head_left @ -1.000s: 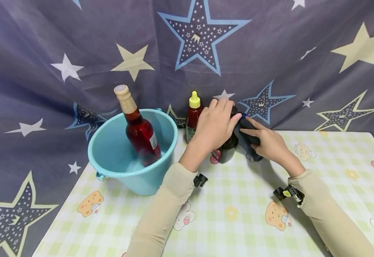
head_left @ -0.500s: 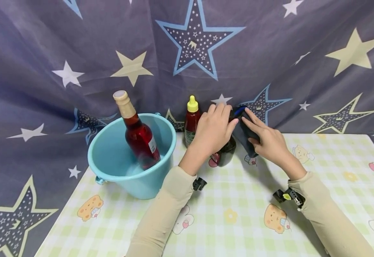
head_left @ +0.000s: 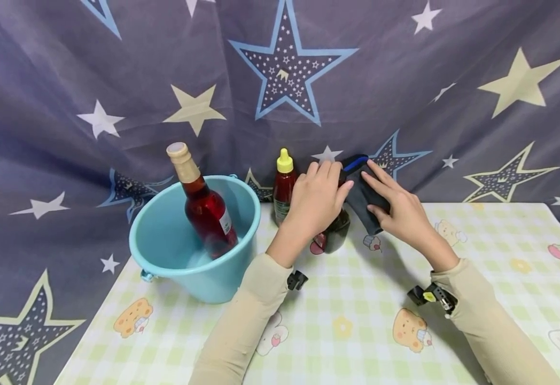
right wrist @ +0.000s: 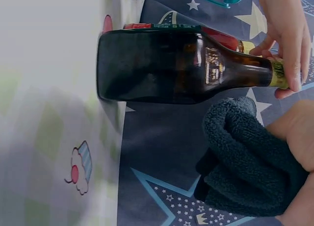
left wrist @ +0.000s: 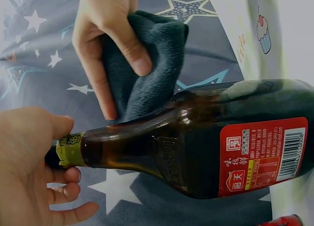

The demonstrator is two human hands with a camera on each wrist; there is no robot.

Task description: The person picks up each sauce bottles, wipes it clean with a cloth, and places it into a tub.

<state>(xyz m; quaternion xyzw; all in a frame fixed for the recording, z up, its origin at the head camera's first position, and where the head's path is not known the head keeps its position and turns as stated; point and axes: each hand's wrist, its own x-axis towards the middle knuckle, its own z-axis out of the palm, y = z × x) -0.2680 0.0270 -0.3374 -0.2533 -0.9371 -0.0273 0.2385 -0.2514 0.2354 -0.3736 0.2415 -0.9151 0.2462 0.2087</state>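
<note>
Head view showed two hands at one dark bottle standing on the table: the left hand gripped its neck, the right hand held one dark cloth against it. Beside stood one yellow-capped bottle; one red bottle leaned in one blue bucket.

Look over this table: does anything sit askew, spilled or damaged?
Only the red bottle: it leans tilted inside the blue bucket rather than standing upright. No spill or damage shows. The dark bottle, gripped by the left hand, stands on the table.
</note>
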